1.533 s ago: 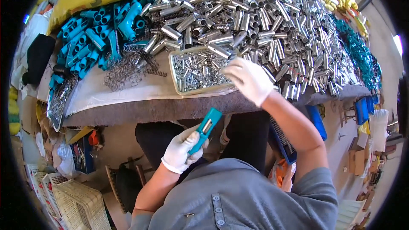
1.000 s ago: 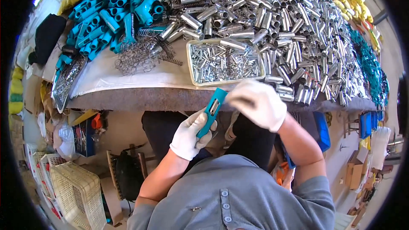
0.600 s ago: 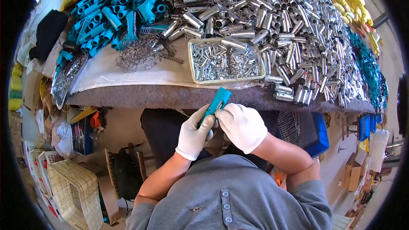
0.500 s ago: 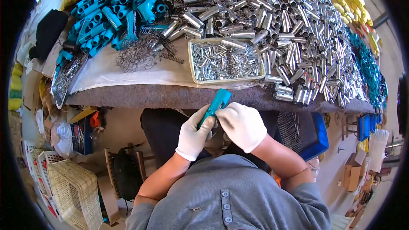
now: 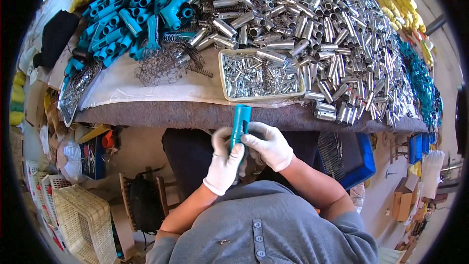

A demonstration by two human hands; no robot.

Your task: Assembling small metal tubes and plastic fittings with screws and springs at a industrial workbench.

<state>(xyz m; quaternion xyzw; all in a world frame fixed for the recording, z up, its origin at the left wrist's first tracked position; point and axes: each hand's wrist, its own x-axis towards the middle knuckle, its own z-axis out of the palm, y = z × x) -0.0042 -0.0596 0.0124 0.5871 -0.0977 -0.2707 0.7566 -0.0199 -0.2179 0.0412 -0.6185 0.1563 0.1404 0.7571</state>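
1. Head view, slip risk: your teal tube point(image 5: 241, 117) could twist or drop. Likely cause: smooth-looking surface against gloved fingers, with the grip low and the upper end sticking out free.
2. Head view, drop risk: you're working just off the front edge of the worktop point(image 5: 190, 113). Anything let go there would probably hit your dark trousers point(image 5: 178, 149) or the floor point(image 5: 144, 151), not the tray point(image 5: 222, 76).
3. Head view, blind spot: your right fingers crowd the slot point(image 5: 245, 126), so a misfit could go unseen. Can't tell if they pinch a small part.
4. Head view, position: tube sits between your hands, close to upright in view, open end pointing toward the worktop edge, lower end hidden in your grip.
5. Head view, hands: your left hand point(image 5: 222, 166) is wrapped around the lower part, thumb in front. Your right hand point(image 5: 271, 149) looks to be touching from the right, thumb just below the slot.
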